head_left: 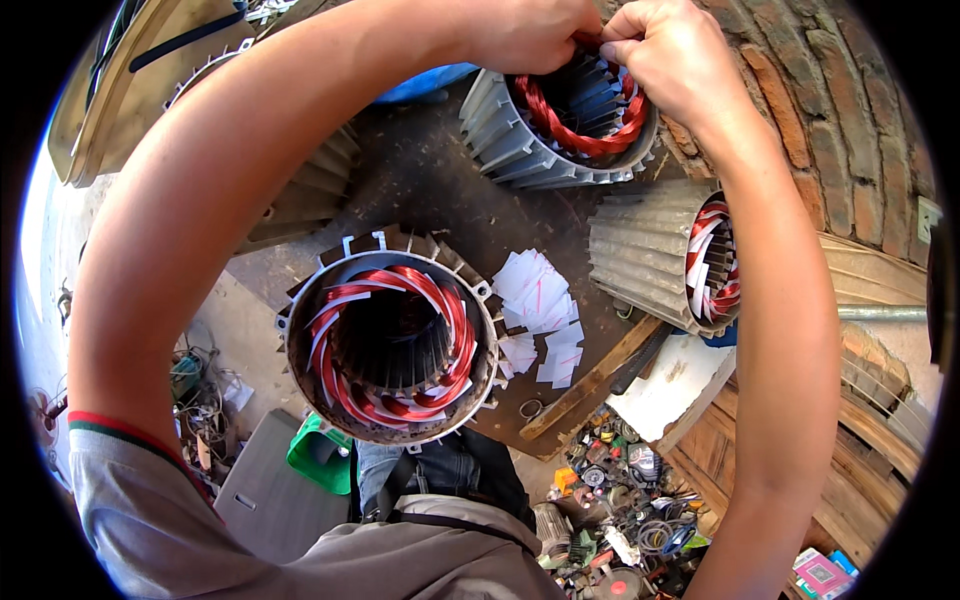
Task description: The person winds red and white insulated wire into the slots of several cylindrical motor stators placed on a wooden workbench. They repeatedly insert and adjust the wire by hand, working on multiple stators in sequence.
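Observation:
Both my arms stretch to a finned grey motor stator (pixel 500 140) at the far side of the table. A ring of red enamelled copper winding (pixel 545 112) lines its bore. My left hand (pixel 535 38) is closed at the far rim, with red wire showing by its fingertips. Beside it my right hand (pixel 668 55) pinches the same winding. The exact grip of the left fingers is partly cut off by the picture's upper edge. Nearest me stands another stator (pixel 290 345), upright, with red winding (pixel 462 340) and white insulating slips between its coils.
Loose white paper slips (pixel 535 290) lie on the dark table (pixel 420 180). To the right, a third wound stator (pixel 640 245) lies tilted. A wooden strip (pixel 595 380) runs along the table edge above piled scrap parts (pixel 620 480). A brick wall (pixel 830 110) borders the far right.

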Demonstrator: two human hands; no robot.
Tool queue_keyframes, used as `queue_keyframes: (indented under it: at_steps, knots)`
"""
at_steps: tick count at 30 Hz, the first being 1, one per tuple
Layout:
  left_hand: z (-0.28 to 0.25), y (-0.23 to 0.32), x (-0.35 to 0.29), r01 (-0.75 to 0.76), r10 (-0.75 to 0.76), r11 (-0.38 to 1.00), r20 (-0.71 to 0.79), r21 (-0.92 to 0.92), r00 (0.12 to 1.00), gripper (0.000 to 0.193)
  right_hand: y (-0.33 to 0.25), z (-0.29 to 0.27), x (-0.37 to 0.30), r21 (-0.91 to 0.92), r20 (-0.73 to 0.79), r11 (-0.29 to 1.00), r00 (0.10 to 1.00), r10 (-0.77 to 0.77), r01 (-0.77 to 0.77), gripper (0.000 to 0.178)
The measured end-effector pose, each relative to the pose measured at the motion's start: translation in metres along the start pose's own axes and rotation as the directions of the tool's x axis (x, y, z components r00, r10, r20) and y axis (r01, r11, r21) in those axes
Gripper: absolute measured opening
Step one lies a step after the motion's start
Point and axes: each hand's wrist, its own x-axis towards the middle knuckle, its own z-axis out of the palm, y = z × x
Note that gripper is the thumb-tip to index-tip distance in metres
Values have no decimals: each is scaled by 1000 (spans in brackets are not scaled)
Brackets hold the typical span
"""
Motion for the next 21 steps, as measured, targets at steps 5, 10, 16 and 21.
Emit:
queue_keyframes:
  at_steps: [5, 10, 16, 21]
  knots:
    - [23, -13, 7, -157, 154, 988, -211, 4, 965, 32, -1, -2, -4, 7, 15, 994, 994, 111, -111, 16]
    - [3, -24, -2, -27, -19, 989, -303, -147, 953, 47, 23, 5, -28, 394, -164, 879, 920, 355, -269, 35]
    - [7, 11, -16, 324, -311, 922, 92, -214, 946, 55, 25, 29, -51, 387, 139, 773, 860, 491, -503, 43]
    - [7, 13, -8, 358, -342, 895, 108, -265, 934, 42, -1, 12, -49, 255, 215, 733, 776, 593, -631, 41]
